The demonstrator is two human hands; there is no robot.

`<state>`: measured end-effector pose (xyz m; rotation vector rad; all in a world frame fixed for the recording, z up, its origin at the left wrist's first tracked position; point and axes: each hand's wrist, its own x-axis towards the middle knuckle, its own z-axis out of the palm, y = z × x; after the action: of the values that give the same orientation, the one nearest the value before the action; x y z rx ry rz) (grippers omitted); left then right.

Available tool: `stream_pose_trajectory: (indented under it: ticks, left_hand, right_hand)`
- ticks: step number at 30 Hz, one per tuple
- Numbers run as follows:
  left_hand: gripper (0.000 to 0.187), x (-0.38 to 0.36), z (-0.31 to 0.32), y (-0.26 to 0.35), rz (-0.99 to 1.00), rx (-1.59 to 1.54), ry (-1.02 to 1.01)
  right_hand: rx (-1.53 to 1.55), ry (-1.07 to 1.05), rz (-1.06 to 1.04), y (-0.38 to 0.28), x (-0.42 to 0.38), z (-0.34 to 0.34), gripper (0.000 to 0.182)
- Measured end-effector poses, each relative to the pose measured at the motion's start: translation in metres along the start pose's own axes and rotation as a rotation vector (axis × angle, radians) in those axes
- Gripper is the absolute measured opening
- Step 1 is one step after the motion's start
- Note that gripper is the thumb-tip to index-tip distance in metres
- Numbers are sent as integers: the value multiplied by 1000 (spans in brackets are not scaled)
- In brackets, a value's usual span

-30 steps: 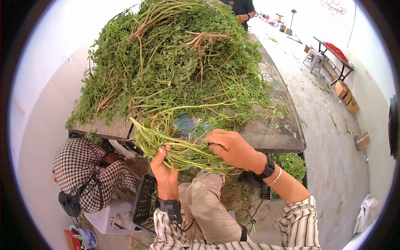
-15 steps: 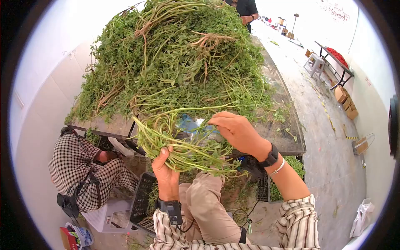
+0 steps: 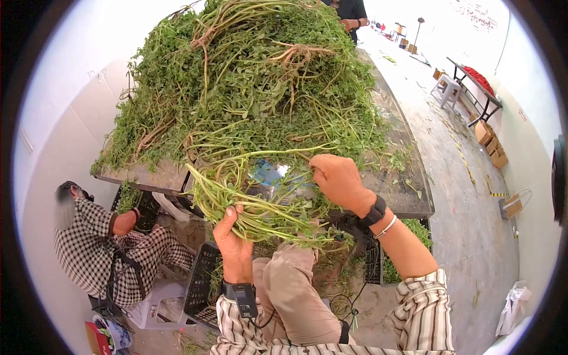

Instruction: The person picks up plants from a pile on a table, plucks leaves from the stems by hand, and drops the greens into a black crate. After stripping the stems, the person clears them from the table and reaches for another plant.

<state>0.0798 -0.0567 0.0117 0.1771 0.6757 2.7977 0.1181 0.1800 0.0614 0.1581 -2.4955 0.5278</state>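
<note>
My left hand (image 3: 234,239) is wrapped round a bunch of long green leafy stems (image 3: 266,216), held just over the near edge of the table. Its thumb presses on top, and the tips of the bunch spread to the right. My right hand (image 3: 342,182) is above the leafy end, fingers curled in a pinch by some thin stems; what they hold is hidden. Behind both hands, a big heap of the same green plants (image 3: 254,94) covers the table, some with pale brown roots.
The dark table (image 3: 399,192) shows at its right side. Black crates (image 3: 204,284) stand by my knees. On the left sits a person in checked clothes (image 3: 89,236); another person (image 3: 353,23) stands at the far end. White stool (image 3: 447,89) and cardboard boxes (image 3: 490,145) are on the right.
My right hand has shifted slightly to the right, its fingers curling in more. The left hand keeps its hold on the bunch. The seated person on the left has leaned back, head now showing.
</note>
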Motion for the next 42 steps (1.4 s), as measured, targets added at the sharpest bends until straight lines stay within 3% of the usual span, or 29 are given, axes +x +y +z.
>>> stream_pose_trajectory:
  ticks: [5,7,10,13,16,19,26,31,38,42]
  left_hand:
    - [21,0,2,-1,-11,-11,-34]
    - [18,1,1,-2,-9,-44,-84]
    - [15,1,1,0,-22,-35,-80]
    - [16,0,2,-1,-10,-46,-77]
    - [16,0,2,0,-13,-19,-63]
    - [16,0,5,-1,-13,-58,-80]
    - [16,4,4,2,14,-17,-33]
    - [19,4,11,2,30,-2,-53]
    - [15,7,9,8,32,-22,-39]
    - [15,9,3,6,27,-2,-62]
  right_hand:
    - [76,31,96,3,-2,-5,15]
    - [356,-91,125,-1,-2,-5,23]
    - [453,-192,205,-11,0,-7,29]
    - [246,-294,182,-6,1,-13,30]
    - [46,-245,25,3,-8,7,24]
    - [8,-259,28,7,-11,12,17]
    - [240,-52,-93,11,2,-10,12]
    - [488,-228,194,10,5,-27,19]
    - [491,-242,74,18,-1,-36,21]
    - [286,-119,-64,13,-7,-37,17]
